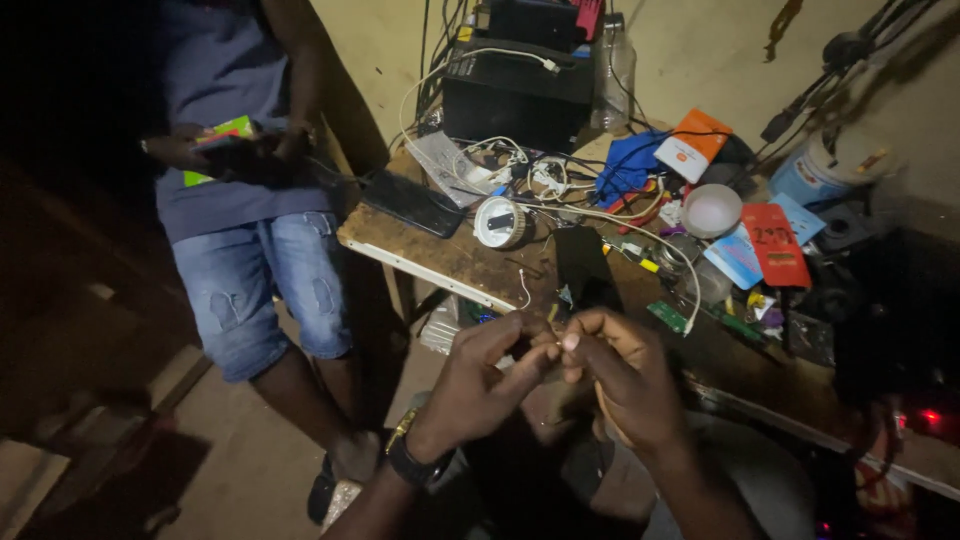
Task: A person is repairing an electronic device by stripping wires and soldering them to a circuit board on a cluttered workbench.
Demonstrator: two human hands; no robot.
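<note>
My left hand and my right hand meet in front of me, just below the edge of the wooden workbench. Their fingertips pinch together on a tiny part, too small and dim to identify. A dark watch with a gold band is on my left wrist. A thin white cable runs across the bench toward my hands.
Another person in a blue shirt and denim shorts stands at the left, holding a phone. On the cluttered bench lie a black phone, a round white device, a white bowl, orange and red packets and a black box.
</note>
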